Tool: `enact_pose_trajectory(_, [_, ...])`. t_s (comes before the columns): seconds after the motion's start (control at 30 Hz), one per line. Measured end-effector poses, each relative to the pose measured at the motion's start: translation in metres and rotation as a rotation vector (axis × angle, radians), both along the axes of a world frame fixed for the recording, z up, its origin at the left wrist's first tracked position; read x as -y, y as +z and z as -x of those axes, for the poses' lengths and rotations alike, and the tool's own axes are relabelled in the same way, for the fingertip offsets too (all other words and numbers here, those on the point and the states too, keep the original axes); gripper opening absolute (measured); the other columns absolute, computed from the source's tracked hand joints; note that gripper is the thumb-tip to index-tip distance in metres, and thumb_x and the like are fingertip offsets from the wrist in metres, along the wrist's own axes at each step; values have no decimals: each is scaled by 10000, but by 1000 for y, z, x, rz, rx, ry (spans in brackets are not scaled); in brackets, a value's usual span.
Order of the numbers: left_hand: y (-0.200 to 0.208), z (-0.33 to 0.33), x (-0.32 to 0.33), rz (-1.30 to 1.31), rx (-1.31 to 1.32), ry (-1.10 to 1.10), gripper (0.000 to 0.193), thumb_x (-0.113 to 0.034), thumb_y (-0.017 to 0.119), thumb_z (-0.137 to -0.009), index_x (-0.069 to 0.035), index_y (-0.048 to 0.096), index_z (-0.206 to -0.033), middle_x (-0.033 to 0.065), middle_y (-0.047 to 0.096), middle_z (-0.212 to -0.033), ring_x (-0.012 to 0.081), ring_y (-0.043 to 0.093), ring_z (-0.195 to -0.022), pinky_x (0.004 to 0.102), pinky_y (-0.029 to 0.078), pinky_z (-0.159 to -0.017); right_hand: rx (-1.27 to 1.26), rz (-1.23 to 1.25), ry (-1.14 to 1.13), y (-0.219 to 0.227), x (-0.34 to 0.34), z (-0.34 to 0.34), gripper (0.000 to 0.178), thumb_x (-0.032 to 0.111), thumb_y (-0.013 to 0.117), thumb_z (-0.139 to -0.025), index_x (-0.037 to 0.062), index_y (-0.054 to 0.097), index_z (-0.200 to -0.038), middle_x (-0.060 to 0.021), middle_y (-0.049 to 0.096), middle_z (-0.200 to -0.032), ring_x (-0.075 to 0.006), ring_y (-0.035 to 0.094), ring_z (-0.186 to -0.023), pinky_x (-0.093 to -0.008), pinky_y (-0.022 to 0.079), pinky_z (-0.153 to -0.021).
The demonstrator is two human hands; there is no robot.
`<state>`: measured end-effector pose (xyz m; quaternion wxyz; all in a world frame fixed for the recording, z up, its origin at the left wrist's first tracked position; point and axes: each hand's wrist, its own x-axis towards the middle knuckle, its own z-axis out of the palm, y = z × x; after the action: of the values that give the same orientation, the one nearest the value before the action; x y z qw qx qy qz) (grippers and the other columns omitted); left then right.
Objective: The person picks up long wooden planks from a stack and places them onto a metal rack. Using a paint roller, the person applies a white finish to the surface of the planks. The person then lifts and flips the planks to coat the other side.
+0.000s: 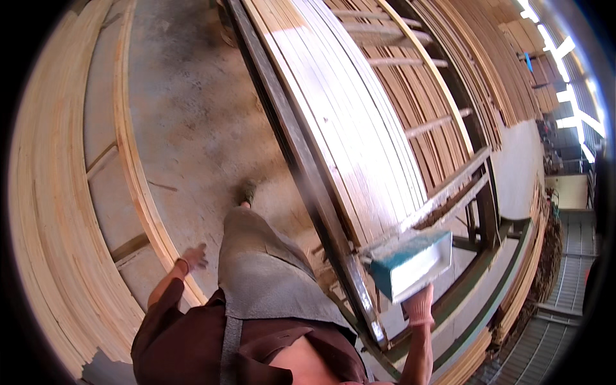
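Observation:
My right hand point(420, 306), in a pinkish knit glove, is closed on a teal and white rectangular container point(410, 264). Its pale hollow side faces me, and what is inside, if anything, is too bright to make out. The container is at the near end of a row of long, narrow wooden boards point(346, 122) laid side by side on a dark metal frame; I cannot tell whether it touches them. The boards shine brightly, with a duller patch at the far end. My left hand point(194, 256), also gloved, hangs free with fingers apart beside a long wooden strip.
Long pale boards point(45, 192) lie on the left, with the wooden strip point(131, 160) alongside. A dark metal rail point(282, 128) edges the rack. More brown boards point(417, 83) lie beyond its crossbars. Green rails point(475, 327) stand at the lower right. Concrete floor point(186, 115) runs between.

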<state>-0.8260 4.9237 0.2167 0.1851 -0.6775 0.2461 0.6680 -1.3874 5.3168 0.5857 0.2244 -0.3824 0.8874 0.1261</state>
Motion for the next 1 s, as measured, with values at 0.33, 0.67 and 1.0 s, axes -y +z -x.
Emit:
enact_pose_trajectory(0.33, [53, 29, 92, 114, -174, 55, 862, -623, 521, -942, 91, 532, -1424, 236, 735, -1136, 319, 736, -838, 396, 535, -791, -311, -165, 561, -49, 224, 26, 353, 285, 534, -977, 156, 735, -1237, -57, 727, -1289, -254, 663, -1220, -425, 513, -950])
enact_pose_trajectory(0.67, [23, -59, 242, 103, -93, 286, 942, -646, 489, -1002, 157, 408, -1487, 324, 656, -1281, 422, 733, -933, 496, 580, -885, -222, 155, 570, -33, 530, 43, 413, 228, 549, -981, 50, 665, -1336, -132, 696, -1338, -311, 619, -1283, -455, 477, -1080])
enact_pose_trajectory(1.0, [27, 42, 583, 337, -306, 401, 869, -613, 576, -974, 114, 499, -1445, 232, 693, -1272, 318, 724, -1009, 444, 578, -887, -240, 435, 854, -56, 991, 92, 366, 167, 529, -977, 41, 714, -1266, -196, 707, -1298, -318, 676, -1213, -414, 520, -1047])
